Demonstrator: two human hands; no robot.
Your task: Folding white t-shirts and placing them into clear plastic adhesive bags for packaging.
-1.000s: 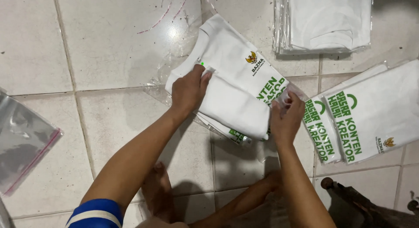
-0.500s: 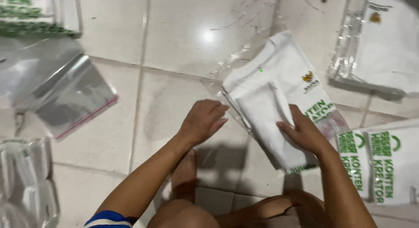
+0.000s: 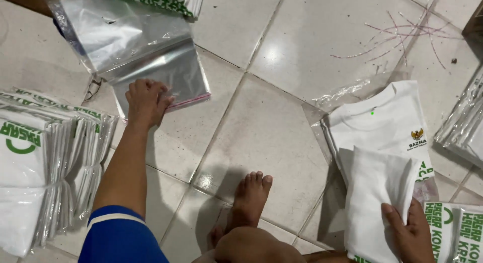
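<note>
My left hand (image 3: 146,99) rests on a stack of clear plastic bags (image 3: 161,77) with a pink seal strip, lying on the tiled floor at the upper left; the fingers press on the top bag's near edge. My right hand (image 3: 410,230) grips the lower edge of a folded white T-shirt (image 3: 377,192) at the lower right. That shirt lies on another white T-shirt with a small emblem (image 3: 387,119), which sits on a clear plastic bag.
A pile of bagged white shirts with green print (image 3: 45,167) stands at the left. More bagged shirts (image 3: 465,124) lie at the right edge and the lower right corner. My bare foot (image 3: 249,197) is on the tile at bottom centre. Thin pinkish threads (image 3: 397,39) lie at upper right.
My left hand left the folded shirt and reached far left onto the plastic bags. My right hand stayed on the folded shirt. The view swung left.
</note>
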